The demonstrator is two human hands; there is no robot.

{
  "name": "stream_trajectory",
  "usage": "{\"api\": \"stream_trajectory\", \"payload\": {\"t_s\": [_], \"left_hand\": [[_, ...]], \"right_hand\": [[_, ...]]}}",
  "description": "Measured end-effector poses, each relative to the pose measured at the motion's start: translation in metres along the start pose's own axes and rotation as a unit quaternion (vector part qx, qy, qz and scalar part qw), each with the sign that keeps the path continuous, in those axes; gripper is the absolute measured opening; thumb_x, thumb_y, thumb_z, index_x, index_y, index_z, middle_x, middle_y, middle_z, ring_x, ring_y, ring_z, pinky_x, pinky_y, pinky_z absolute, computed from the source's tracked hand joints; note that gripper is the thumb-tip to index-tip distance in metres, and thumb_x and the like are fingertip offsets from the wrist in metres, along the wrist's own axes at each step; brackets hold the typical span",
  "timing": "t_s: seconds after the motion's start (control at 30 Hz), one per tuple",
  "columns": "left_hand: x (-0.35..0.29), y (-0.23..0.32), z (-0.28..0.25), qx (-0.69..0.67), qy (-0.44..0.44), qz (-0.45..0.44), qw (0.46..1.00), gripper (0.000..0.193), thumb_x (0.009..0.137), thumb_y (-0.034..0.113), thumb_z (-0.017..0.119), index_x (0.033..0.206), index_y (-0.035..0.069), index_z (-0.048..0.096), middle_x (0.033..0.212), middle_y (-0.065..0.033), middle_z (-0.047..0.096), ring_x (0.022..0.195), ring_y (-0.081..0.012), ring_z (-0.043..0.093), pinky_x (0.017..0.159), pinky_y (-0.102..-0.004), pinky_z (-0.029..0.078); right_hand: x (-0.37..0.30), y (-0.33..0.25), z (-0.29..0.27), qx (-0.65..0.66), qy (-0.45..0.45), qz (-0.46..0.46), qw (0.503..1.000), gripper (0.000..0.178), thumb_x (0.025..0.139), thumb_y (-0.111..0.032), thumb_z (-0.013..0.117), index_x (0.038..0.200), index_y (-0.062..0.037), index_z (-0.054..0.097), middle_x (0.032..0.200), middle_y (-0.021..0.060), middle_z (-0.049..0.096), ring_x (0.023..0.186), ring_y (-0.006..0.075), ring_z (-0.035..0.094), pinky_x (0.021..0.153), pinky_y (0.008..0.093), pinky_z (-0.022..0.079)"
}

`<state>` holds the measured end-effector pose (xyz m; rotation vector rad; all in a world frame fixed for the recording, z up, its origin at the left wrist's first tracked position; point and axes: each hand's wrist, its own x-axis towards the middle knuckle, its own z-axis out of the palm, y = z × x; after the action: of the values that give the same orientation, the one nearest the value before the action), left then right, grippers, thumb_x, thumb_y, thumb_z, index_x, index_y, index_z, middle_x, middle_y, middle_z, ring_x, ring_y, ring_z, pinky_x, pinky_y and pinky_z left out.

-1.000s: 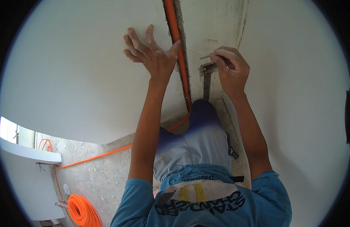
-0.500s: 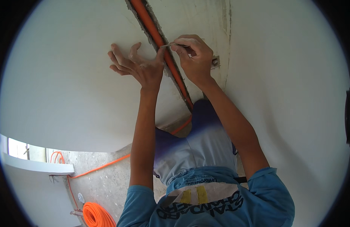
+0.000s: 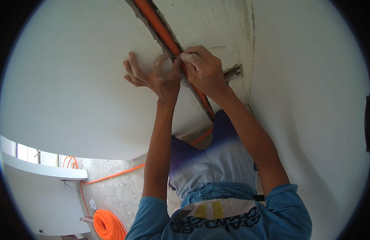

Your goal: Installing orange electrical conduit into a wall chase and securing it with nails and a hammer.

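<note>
An orange corrugated conduit (image 3: 157,25) runs in a rough groove chased into the white wall. My left hand (image 3: 163,80) is dusty and open, with its fingers spread against or close to the wall. Its thumb is at the conduit. My right hand (image 3: 205,70) is closed in a pinch just right of the groove. A thin, pale, wire-like piece (image 3: 176,56) sticks out of its fingertips across the conduit toward my left thumb. The rest of that piece is hidden in the right fingers.
A short cut recess (image 3: 234,73) sits in the wall right of my right hand. A coil of orange conduit (image 3: 109,225) lies on the dusty floor at lower left, and a length of orange conduit (image 3: 115,175) crosses the floor. A side wall (image 3: 313,100) stands at right.
My right hand has closed in toward the left thumb, and less of the wire-like piece shows. The left index finger has curled closer to the groove. The whole view has shifted slightly.
</note>
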<state>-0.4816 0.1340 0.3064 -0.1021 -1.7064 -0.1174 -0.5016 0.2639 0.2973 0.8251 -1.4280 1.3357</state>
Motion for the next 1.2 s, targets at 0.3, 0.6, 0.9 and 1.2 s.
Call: {"api": "stream_trajectory", "payload": {"t_s": [0.3,0.6,0.9,1.2], "left_hand": [[-0.001,0.008,0.005,-0.006,0.006,0.002,1.0,0.009,0.073,0.024,0.078,0.077,0.031,0.076,0.15,-0.016,0.035,0.145,-0.0383,0.011,0.113,-0.0526,-0.008],[-0.003,0.006,0.006,-0.017,0.011,0.027,0.999,0.012,0.071,0.026,0.08,0.077,0.036,0.075,0.152,-0.0178,0.034,0.146,-0.0388,0.009,0.113,-0.0508,-0.012],[-0.004,0.001,0.011,-0.005,0.014,0.041,0.999,0.014,0.073,0.026,0.079,0.078,0.038,0.074,0.15,-0.0201,0.037,0.146,-0.0385,0.015,0.113,-0.0516,-0.013],[-0.006,-0.001,0.013,-0.011,0.025,0.047,0.999,0.011,0.072,0.026,0.079,0.074,0.035,0.073,0.149,-0.0186,0.039,0.146,-0.0379,0.016,0.113,-0.0526,-0.014]], "right_hand": [[0.0,0.009,0.001,0.034,0.026,0.035,0.998,0.019,0.075,0.009,0.071,0.09,-0.0011,0.066,0.088,0.0118,0.067,0.075,0.0216,0.069,0.064,0.0287,0.056],[-0.009,0.005,0.005,0.041,0.073,0.052,0.995,0.013,0.076,0.007,0.07,0.085,-0.0005,0.064,0.085,0.0117,0.068,0.074,0.0247,0.069,0.063,0.0305,0.056],[-0.014,0.01,0.009,0.063,0.075,0.078,0.992,0.015,0.076,0.006,0.071,0.088,-0.0009,0.066,0.085,0.0117,0.07,0.075,0.0233,0.07,0.065,0.0293,0.056],[-0.02,0.009,0.013,0.031,0.109,0.033,0.993,0.015,0.076,0.006,0.072,0.087,-0.0014,0.066,0.086,0.0125,0.07,0.075,0.0219,0.07,0.065,0.0286,0.056]]}}
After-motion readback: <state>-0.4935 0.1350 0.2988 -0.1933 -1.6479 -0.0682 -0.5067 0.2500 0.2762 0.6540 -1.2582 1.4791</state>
